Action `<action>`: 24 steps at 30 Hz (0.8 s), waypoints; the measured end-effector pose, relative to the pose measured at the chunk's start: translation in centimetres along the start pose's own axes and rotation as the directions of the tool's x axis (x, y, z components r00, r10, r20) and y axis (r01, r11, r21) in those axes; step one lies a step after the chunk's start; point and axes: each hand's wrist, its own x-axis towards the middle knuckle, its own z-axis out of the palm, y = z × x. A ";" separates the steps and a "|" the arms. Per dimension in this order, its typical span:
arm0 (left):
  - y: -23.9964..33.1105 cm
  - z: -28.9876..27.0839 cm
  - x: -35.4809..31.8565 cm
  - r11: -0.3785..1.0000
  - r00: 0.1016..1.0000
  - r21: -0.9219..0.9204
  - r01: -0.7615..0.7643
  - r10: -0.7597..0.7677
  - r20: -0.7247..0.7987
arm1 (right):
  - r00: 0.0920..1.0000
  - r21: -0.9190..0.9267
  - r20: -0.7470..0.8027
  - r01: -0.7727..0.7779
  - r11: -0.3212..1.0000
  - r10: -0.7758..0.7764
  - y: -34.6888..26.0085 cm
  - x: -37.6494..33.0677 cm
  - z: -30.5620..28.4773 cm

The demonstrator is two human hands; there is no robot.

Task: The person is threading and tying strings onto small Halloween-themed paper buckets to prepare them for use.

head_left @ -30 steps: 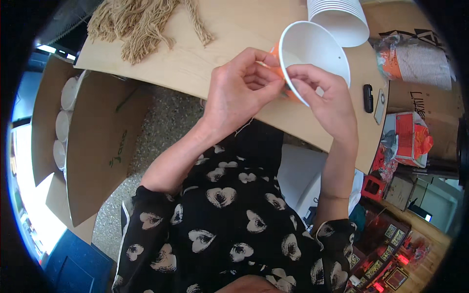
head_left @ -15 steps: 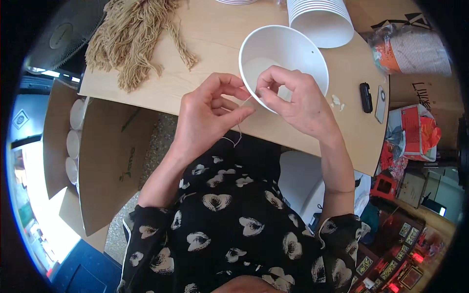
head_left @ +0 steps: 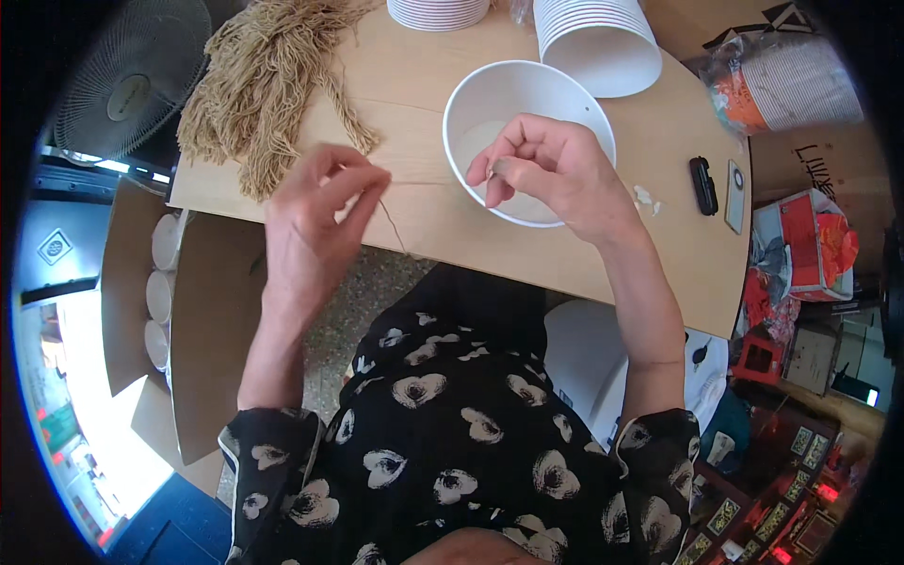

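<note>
A thin tan cord (head_left: 392,226) trails from my left hand (head_left: 315,217), whose fingers are pinched on it above the table's front edge. My right hand (head_left: 565,179) is closed in a pinch over the near side of a white paper bucket (head_left: 459,127). What lies between its thumb and fingertips is too small to make out. The bucket rests tilted with its mouth facing me, and a small hole shows in its right wall. To the far left, a bundle of tan cords (head_left: 268,89) spreads over the wooden table (head_left: 414,202).
Stacked white buckets (head_left: 603,61) lie at the back, beside another white stack (head_left: 438,11). White scraps (head_left: 646,200), a black object (head_left: 703,186) and a grey metal piece (head_left: 734,198) sit at right. An open carton (head_left: 217,320) and a fan (head_left: 132,94) stand left.
My left hand has moved left, away from the bucket and my right hand, drawing the cord along. My right hand stays pinched by the bucket's rim. The whole view has shifted slightly.
</note>
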 end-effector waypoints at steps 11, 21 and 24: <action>3.3 -2.0 10.5 0.937 0.919 0.103 -0.334 0.348 -0.184 | 0.994 0.024 0.081 0.071 0.997 -0.073 0.5 0.4 0.8; 6.6 6.7 21.5 0.689 0.691 -0.208 -0.695 0.719 0.073 | 0.998 -0.027 0.029 0.048 0.998 -0.048 0.5 0.9 2.0; 2.6 7.2 20.5 0.807 0.832 -0.245 -0.538 0.555 0.003 | 0.998 -0.003 -0.053 0.033 0.999 -0.033 0.4 0.7 1.4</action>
